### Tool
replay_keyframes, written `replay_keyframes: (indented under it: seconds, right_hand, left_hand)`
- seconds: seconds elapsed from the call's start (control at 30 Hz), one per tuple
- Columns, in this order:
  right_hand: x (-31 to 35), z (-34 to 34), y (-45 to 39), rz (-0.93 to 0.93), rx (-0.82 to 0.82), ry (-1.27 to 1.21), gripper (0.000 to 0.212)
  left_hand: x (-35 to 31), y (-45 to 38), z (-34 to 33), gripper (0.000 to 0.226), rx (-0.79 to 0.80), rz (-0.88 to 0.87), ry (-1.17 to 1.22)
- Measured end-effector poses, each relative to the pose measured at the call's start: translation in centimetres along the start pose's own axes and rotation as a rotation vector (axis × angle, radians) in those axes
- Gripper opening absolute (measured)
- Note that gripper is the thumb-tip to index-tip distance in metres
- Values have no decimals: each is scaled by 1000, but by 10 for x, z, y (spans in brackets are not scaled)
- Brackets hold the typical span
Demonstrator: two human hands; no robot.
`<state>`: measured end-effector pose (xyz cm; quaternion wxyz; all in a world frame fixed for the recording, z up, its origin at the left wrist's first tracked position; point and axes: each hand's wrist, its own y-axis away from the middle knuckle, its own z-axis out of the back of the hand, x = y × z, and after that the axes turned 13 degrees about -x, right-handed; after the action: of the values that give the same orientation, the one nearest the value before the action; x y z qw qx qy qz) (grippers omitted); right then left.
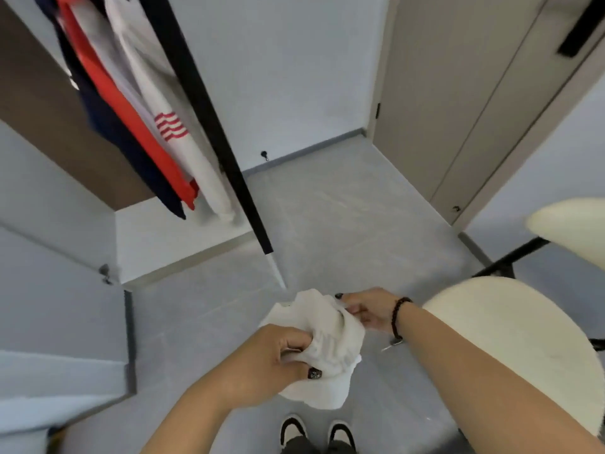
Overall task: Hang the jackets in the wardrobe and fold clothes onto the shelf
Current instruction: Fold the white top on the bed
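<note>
Low in the view, above a grey floor [327, 208], two bare hands hold a bunched white garment [322, 339] in the air over the person's shoes [316, 432]. Its fabric is too crumpled to show which way it points or how its length runs, and no writing shows. Left hand [278, 358] grips a fistful of cloth; right hand [368, 311] pinches its upper edge. Up left, jackets [131, 103] hang in an open wardrobe [49, 103]: navy, red, white with red stripes. Cream chair [510, 342] stands right.
</note>
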<state>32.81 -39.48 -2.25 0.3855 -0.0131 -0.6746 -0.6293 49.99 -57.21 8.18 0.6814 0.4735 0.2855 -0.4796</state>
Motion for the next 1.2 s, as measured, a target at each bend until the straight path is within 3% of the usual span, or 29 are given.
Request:
replay_keyframes:
  seconds: [0.1, 0.17, 0.2, 0.27, 0.37, 0.43, 0.5, 0.53, 0.6, 0.67, 0.77, 0.87, 0.93, 1.03, 1.13, 1.2]
  right_hand:
    - [-8, -70, -25, -88, 91, 128, 37]
    - [-20, -112, -43, -220, 233, 240, 45]
    - [-29, -131, -52, -242, 293, 298, 44]
    - [-43, -164, -58, -237, 365, 338, 29]
    - [-64, -203, -65, -149, 290, 239, 23]
    - [-80, -225, -73, -85, 313, 102, 27]
    - [-98, -247, -84, -129, 341, -21, 47]
    - [-104, -254, -87, -143, 351, -60, 53]
    - [-118, -270, -91, -153, 397, -121, 49]
    - [-127, -283, -89, -155, 480, -167, 39]
    - [-136, -300, -88, -148, 547, -194, 41]
    - [-138, -322, -87, -94, 549, -109, 56]
    - [-136, -340, -86, -48, 513, -145, 44]
    - [-139, -367, -93, 139, 414, -157, 41]
    - [-148, -391, -97, 389, 313, -136, 31]
    - [-158, -400, -97, 423, 341, -169, 35]
  left_hand:
    - [46, 23, 7, 25, -107, 66, 14]
    - [75, 33, 5, 9, -195, 88, 60]
    - [90, 37, 2, 4, -247, 93, 91]
    - [122, 44, -5, 19, -349, 110, 190]
    - [167, 56, -9, 11, -411, 193, 377]
    - [197, 64, -11, 25, -474, 252, 508]
    - [228, 73, -12, 31, -628, 293, 625]
    - [241, 75, -12, 24, -744, 299, 657]
    - [280, 82, -13, 12, -976, 348, 620]
    - [315, 88, -8, 51, -1047, 407, 504]
    - [353, 92, 11, 117, -962, 361, 384]
    - [380, 95, 40, 134, -886, 186, 232]
    - [390, 98, 54, 112, -903, 137, 173]
    - [397, 108, 62, 43, -979, 149, 379]
    - [407, 119, 63, 25, -1149, 97, 436]
    - [412, 132, 61, 21, -1240, 56, 473]
